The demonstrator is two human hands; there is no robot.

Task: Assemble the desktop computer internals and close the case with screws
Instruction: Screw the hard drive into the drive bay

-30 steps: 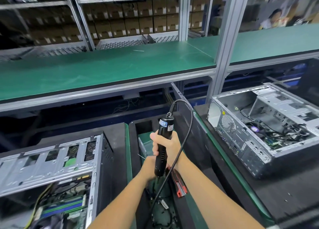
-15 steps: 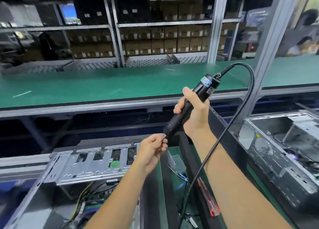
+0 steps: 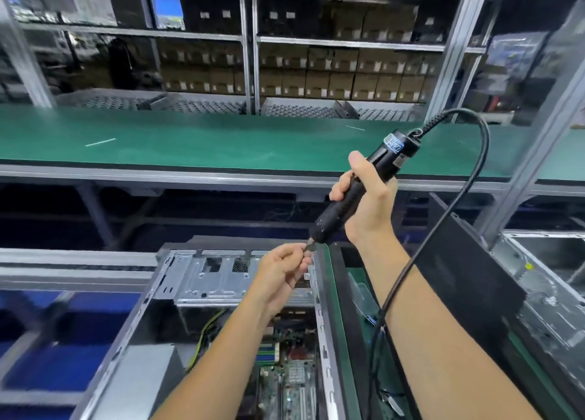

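My right hand [image 3: 368,198] grips a black electric screwdriver [image 3: 335,209], held tilted in the air with its tip pointing down and left. Its black cable [image 3: 474,166] loops up and over my right forearm. My left hand [image 3: 281,274] pinches something small at the driver's tip [image 3: 308,246]; what it is cannot be made out. Below both hands lies an open computer case [image 3: 202,280] with its metal drive cage on top and a green motherboard [image 3: 291,372] inside.
A green-topped shelf [image 3: 190,141] runs across above the case. A black bin [image 3: 354,308] with a green floor stands right of the case, a black panel [image 3: 468,270] beside it. A second open case [image 3: 544,277] lies far right. Racks of boxes fill the background.
The view has tilted up and left. My right hand lifted the screwdriver out of the bin, and my left hand came up to its tip, where it stays.
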